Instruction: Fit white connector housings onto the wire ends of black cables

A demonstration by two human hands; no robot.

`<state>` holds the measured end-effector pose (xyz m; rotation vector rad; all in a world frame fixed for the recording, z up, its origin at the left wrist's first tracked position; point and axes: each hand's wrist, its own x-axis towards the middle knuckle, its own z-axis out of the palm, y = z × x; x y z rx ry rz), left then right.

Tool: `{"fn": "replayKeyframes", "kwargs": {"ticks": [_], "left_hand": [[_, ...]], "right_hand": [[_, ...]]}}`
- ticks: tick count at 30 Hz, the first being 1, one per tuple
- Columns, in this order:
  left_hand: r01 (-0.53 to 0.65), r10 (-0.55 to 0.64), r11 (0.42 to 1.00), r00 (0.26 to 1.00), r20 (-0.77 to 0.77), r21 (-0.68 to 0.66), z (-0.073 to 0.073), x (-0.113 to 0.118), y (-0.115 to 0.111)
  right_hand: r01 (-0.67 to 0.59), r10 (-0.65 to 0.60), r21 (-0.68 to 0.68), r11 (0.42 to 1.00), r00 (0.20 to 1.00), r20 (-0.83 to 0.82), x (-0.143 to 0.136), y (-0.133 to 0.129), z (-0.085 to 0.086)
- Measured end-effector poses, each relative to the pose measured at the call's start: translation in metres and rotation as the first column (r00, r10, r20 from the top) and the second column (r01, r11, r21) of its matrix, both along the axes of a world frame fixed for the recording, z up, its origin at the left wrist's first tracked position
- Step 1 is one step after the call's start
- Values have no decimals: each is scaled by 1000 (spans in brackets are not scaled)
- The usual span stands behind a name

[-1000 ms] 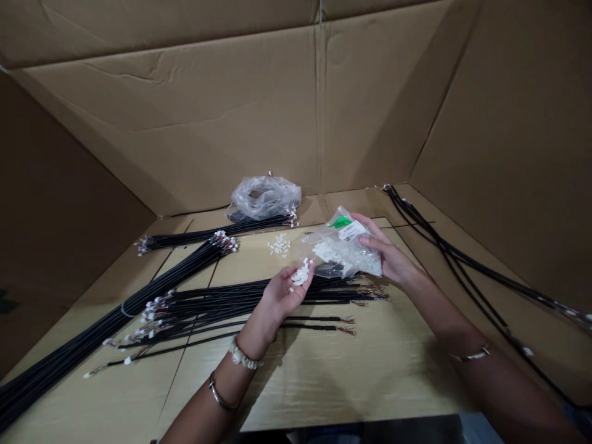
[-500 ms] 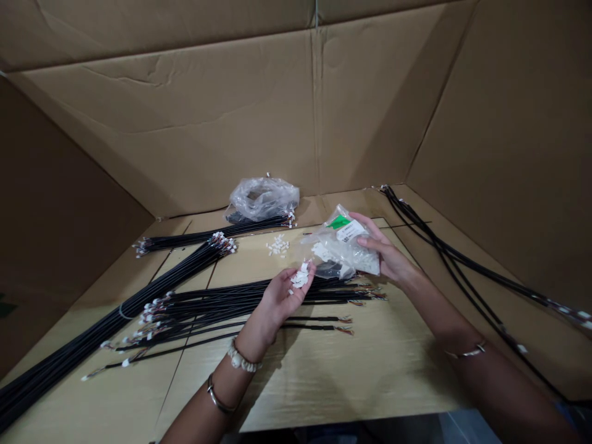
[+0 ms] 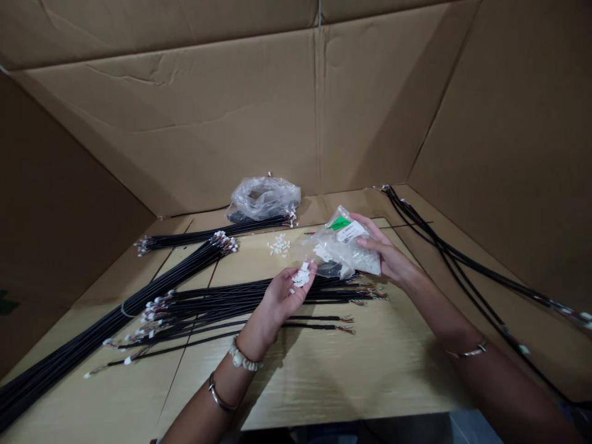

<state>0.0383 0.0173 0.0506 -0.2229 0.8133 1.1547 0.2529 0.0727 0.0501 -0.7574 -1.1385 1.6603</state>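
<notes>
Fingers of the left hand [image 3: 287, 291] curl upward, cupping small white plastic connectors [image 3: 301, 275]. Beside them, the right hand [image 3: 385, 251] pinches a clear plastic bag with a green label [image 3: 354, 250], tilted above black cables with coloured wire ends [image 3: 245, 298].
</notes>
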Motion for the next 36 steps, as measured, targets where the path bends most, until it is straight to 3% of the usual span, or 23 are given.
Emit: {"fn": "replayKeyframes", "kwargs": {"ticks": [36], "left_hand": [[-43,43,999,998,-42,-10,2,2,-1]], "right_hand": [[39,-39,2,999,999,12,2,0,3]]}}
